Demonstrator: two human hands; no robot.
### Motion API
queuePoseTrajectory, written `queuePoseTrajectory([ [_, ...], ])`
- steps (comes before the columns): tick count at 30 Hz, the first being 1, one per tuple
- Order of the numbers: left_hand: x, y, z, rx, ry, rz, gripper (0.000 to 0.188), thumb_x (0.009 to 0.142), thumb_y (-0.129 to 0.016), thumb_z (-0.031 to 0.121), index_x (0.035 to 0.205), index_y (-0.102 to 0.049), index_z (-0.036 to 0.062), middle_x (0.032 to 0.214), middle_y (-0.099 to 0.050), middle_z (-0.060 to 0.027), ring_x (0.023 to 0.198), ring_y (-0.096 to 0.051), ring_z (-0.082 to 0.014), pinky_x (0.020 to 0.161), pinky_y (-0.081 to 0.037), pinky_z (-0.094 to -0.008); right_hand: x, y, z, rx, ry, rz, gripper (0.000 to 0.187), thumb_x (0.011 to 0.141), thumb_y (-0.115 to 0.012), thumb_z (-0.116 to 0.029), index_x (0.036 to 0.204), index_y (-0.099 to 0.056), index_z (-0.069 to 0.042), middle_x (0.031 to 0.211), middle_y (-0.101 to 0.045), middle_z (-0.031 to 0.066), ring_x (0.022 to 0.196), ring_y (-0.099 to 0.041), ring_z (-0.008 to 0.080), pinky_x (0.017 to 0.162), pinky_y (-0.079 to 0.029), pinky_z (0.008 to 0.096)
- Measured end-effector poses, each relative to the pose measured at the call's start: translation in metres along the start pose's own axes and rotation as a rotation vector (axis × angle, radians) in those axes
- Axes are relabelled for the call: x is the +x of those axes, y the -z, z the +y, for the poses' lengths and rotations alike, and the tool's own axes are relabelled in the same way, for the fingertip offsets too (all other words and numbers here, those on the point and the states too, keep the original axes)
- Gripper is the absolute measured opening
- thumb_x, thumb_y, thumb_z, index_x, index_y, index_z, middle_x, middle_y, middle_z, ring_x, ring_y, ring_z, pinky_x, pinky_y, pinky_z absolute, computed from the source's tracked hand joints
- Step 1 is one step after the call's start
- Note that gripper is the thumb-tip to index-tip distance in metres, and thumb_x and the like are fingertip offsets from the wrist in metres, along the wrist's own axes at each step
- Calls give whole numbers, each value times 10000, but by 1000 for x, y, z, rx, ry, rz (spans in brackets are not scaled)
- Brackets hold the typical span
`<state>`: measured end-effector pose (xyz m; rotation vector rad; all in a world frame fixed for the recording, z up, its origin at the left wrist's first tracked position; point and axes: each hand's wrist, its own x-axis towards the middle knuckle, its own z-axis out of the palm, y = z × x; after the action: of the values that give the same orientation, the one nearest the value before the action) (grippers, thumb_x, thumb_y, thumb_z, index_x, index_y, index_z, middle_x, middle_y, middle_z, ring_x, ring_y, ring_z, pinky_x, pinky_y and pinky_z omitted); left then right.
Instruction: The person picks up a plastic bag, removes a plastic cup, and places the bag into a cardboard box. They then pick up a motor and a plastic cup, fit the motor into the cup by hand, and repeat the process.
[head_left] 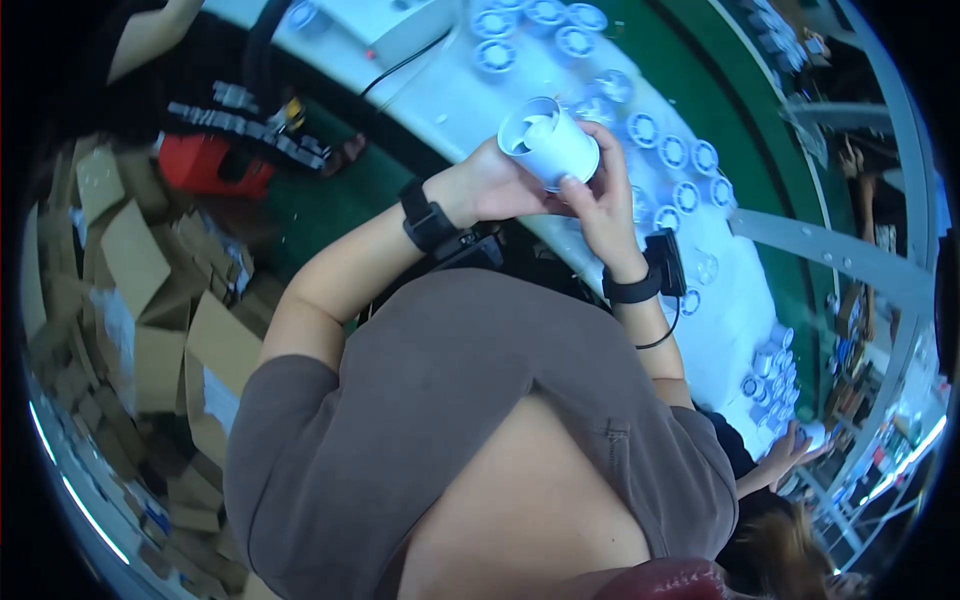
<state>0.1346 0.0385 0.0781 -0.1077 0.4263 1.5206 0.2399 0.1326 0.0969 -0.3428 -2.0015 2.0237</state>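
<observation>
Over the white table's near edge, I hold a white plastic cylinder (pixel 565 155) tilted, its open end turned up and to the left. A round inner piece shows inside that end. My left hand (pixel 493 182) grips it from the left and beneath, with most of its fingers hidden behind it. My right hand (pixel 610 200) is closed round the right side, the thumb pressed near the lower rim. Just beyond my hands lie clear plastic pieces (pixel 612 88) and white round parts with blue-looking ring patterns (pixel 643 130).
The white table (pixel 735 310) curves from upper left to lower right, bearing several more round parts (pixel 495 55). Open cardboard boxes (pixel 160 345) are piled at the left beside a red plastic stool (pixel 212 165). A co-worker's hand (pixel 785 455) holds a similar white part at lower right.
</observation>
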Motion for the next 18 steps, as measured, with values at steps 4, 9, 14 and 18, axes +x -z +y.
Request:
queuePoseTrajectory([
  [4, -60, 25, 18, -59, -169, -15, 500, 871, -222, 429, 1143, -376, 39, 1084, -472, -155, 931, -515, -281, 803, -426, -381, 15, -41, 10, -851, 456, -95, 498, 747, -558, -178, 1173, -362, -10, 1227, -362, 150, 1148, -331, 296, 949, -245, 375],
  [9, -128, 75, 30, 239, -405, 289, 438, 862, -256, 429, 1064, -410, 71, 960, -518, -118, 827, -532, -245, 664, -456, -348, 33, -108, 25, -796, 470, -275, 494, 731, -582, -172, 1157, -388, -12, 1206, -382, 143, 1120, -363, 285, 918, -293, 358],
  [14, -179, 161, 46, 172, -633, 634, 375, 843, -322, 428, 948, -425, 84, 810, -519, -78, 676, -508, -192, 517, -419, -285, 42, -161, 31, -561, 179, -409, 461, 750, -570, -166, 1154, -399, -24, 1145, -446, 136, 1058, -432, 250, 859, -358, 323],
  [18, -196, 246, 65, 197, -625, 839, 335, 857, -298, 413, 945, -449, 128, 795, -526, -56, 647, -480, -151, 515, -401, -254, 28, -172, 37, -432, 18, -307, 413, 779, -539, -150, 1151, -406, -32, 1088, -491, 126, 1011, -470, 217, 826, -384, 299],
])
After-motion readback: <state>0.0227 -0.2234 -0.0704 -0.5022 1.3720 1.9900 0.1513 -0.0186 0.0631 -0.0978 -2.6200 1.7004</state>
